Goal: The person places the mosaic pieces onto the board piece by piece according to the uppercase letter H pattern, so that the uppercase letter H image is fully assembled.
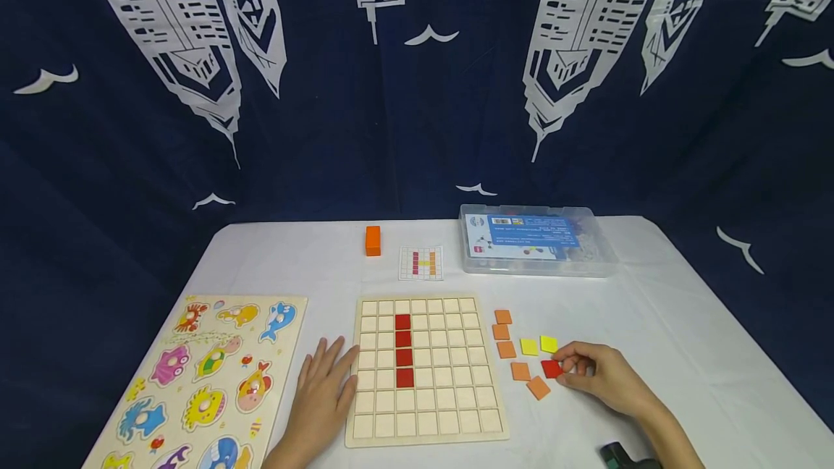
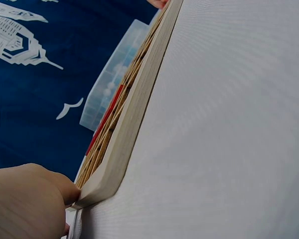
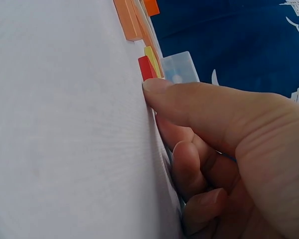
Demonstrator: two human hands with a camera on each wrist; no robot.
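One red tile [image 1: 550, 368] is sitting in my right grip [image 1: 602, 378], and I am pinching it between thumb and fingers, well out to the right of the board [image 1: 444, 378]; whether it is touching the table [image 1: 560, 433] I cannot tell. My left grip [image 1: 322, 389] is lying released at the board's left edge, its fingers spreading and touching the rim without grasping anything.

Four more red tiles [image 1: 404, 339] are filling the board's third column from the left, running unbroken from the second row to the fifth, counting from its far edge. Five orange tiles [image 1: 505, 349] are lying to the right of the board, three trailing along its right edge and two straying nearer to me. Two yellow tiles [image 1: 528, 347] are also lying to the right of the board, the farther one resting near my pinched tile.

Beyond the board's far edge a card [image 1: 420, 263] is showing a small coloured pattern on a grid. Beyond the board to its left, an orange block [image 1: 373, 241] is sitting; beyond it to the right, a clear box [image 1: 541, 241] is resting, bearing a blue-and-white label. Left of the board, past my left grip, an animal puzzle [image 1: 287, 331] is lying flat.
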